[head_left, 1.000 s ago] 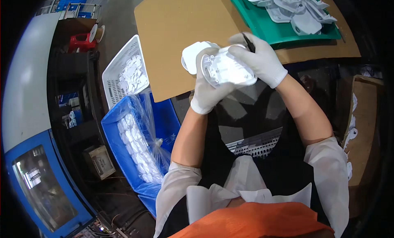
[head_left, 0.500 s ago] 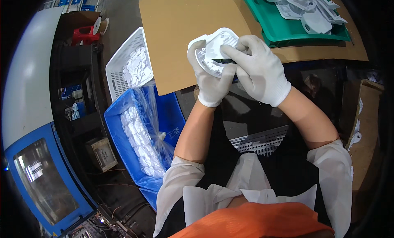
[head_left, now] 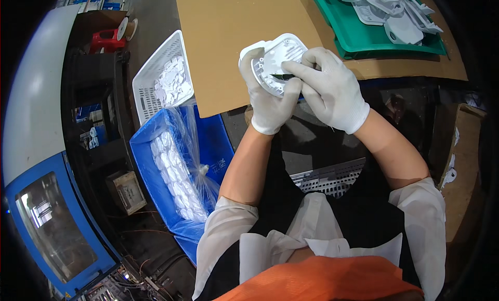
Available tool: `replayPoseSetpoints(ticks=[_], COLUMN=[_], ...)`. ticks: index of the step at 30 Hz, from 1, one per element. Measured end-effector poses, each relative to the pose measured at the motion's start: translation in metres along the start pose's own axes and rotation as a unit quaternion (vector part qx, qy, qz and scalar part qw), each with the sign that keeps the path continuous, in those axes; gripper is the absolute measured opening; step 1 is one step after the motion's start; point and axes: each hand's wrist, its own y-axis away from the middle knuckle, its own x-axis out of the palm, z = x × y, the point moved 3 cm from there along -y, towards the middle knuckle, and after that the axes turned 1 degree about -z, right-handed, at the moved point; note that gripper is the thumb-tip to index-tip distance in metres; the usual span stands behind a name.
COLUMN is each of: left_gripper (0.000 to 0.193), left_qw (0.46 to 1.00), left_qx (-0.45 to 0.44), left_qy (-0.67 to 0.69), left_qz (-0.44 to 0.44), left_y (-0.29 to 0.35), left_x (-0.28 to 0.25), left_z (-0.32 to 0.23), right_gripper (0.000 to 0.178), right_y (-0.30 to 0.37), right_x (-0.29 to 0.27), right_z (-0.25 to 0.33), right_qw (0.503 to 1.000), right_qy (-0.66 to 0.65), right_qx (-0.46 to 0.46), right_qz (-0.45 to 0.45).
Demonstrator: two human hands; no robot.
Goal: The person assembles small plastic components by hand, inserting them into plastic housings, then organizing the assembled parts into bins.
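Observation:
Both my hands wear white knit gloves and are held over the near edge of a cardboard-covered table. My left hand [head_left: 267, 101] is closed around a white moulded plastic part [head_left: 285, 49], its thumb at the near rim. The part is rounded, with ribs and small posts inside. In my right hand [head_left: 330, 88] is a small knife [head_left: 280, 76] with a dark, pointed blade, pinched between thumb and fingers. The blade lies across the part's near inner side. My fingers cover the knife's handle.
A green tray [head_left: 358, 50] of similar white parts stands at the far right. Left of the cardboard [head_left: 223, 51] are a white basket [head_left: 139, 88] with small white pieces and a blue bin [head_left: 148, 161] with bagged white items. A blue-and-grey machine [head_left: 36, 119] stands far left.
The white part and both hands have shifted very slightly to the right in view. The knife stays against the part, and both grips are the same.

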Motion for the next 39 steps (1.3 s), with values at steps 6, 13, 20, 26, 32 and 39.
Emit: replayPoseSetpoints(ticks=[6, 13, 20, 26, 32, 39], left_gripper=[0.066, 0.063, 0.064, 0.064, 0.064, 0.072], left_qw=[1.000, 0.999, 0.999, 0.998, 0.997, 0.989], left_qx=[0.007, 0.015, 0.026, 0.018, 0.024, 0.081], left_qy=[-0.009, -0.036, -0.031, -0.037, -0.041, -0.108], left_qz=[-0.005, -0.032, -0.025, -0.041, -0.055, -0.056], left_y=[0.000, 0.001, 0.001, 0.003, 0.003, 0.006], left_x=[0.000, 0.000, 0.002, 0.002, 0.002, 0.001], left_z=[0.001, 0.001, -0.005, -0.008, -0.008, -0.005], right_gripper=[0.030, 0.028, 0.029, 0.029, 0.029, 0.030], right_y=[0.000, 0.000, 0.000, 0.000, 0.000, 0.001], right_x=[0.000, 0.000, -0.002, -0.003, -0.004, -0.004], right_z=[-0.001, 0.002, 0.003, 0.003, 0.004, 0.003], right_qw=[1.000, 1.000, 1.000, 1.000, 1.000, 0.999], right_qy=[0.011, 0.026, 0.002, -0.025, -0.027, -0.031], right_qx=[-0.004, 0.009, 0.014, 0.006, 0.004, 0.016], right_qz=[0.008, -0.002, 0.006, -0.004, -0.006, -0.005])
